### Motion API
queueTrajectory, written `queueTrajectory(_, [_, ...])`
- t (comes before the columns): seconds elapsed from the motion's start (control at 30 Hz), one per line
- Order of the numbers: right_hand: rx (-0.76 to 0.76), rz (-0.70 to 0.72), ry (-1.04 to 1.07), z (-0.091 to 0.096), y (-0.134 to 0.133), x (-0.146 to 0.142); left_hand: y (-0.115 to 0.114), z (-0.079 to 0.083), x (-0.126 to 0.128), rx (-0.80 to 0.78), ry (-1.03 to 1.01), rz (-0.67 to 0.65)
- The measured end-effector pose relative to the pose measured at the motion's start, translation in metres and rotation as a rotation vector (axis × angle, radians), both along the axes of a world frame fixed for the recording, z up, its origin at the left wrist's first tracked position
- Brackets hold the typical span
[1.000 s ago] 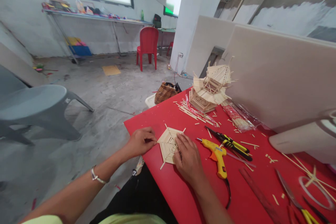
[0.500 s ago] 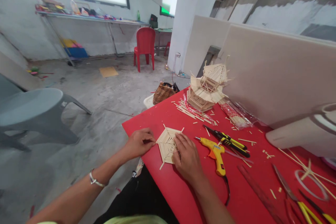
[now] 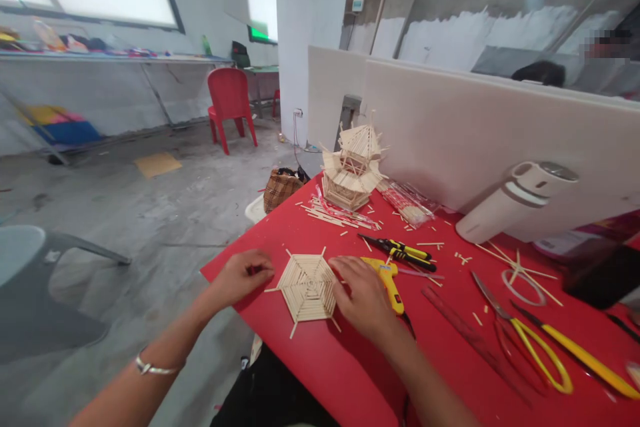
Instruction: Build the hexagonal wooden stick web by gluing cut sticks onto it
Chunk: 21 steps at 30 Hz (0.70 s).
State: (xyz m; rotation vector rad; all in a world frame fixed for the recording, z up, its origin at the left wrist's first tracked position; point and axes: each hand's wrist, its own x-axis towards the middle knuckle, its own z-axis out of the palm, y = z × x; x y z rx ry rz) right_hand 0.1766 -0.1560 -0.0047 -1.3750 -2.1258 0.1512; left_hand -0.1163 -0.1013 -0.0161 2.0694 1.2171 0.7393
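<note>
A hexagonal web-like panel of thin wooden sticks (image 3: 306, 287) lies flat on the red table, with stick ends poking out at its corners. My left hand (image 3: 245, 278) hovers just left of it, fingers loosely curled and nothing visible in them. On the other side, my right hand (image 3: 363, 293) is spread with its fingertips at the panel's right edge; whether they touch it I cannot tell. Partly behind that hand lies a yellow hot glue gun (image 3: 391, 285). Black-and-yellow pliers (image 3: 400, 251) rest just beyond it.
A tiered stick-built pagoda model (image 3: 353, 170) stands at the table's far corner, beside loose sticks (image 3: 333, 215) and bagged sticks (image 3: 410, 203). To the right are a white flask (image 3: 510, 203), yellow-handled scissors (image 3: 530, 340) and a crossed-stick frame (image 3: 520, 267). A pale board (image 3: 450, 127) rises behind.
My left hand has let go of the panel's left stick end and drawn away. My right hand has slid off the panel's middle to its right edge. The view has turned right.
</note>
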Motion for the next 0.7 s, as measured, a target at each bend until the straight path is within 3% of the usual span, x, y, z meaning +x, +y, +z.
queueTrajectory(0.13, [-0.031,-0.153,-0.041,0.003,-0.009,0.03,0.042,0.019,0.032,0.13,0.121,-0.037])
queueTrajectory(0.23, [-0.037,-0.278,-0.064,-0.007,-0.02,0.05,0.079,0.027,0.068,0.252,0.406,-0.082])
queueTrajectory(0.4, [-0.053,-0.397,-0.104,-0.02,-0.038,0.072,0.128,0.02,0.117,0.305,0.544,-0.115])
queueTrajectory(0.53, [-0.064,-0.421,-0.118,-0.019,-0.042,0.084,0.147,0.011,0.132,0.314,0.631,-0.138])
queueTrajectory(0.7, [-0.052,-0.433,-0.116,-0.017,-0.034,0.088,0.153,0.01,0.13,0.313,0.674,-0.152])
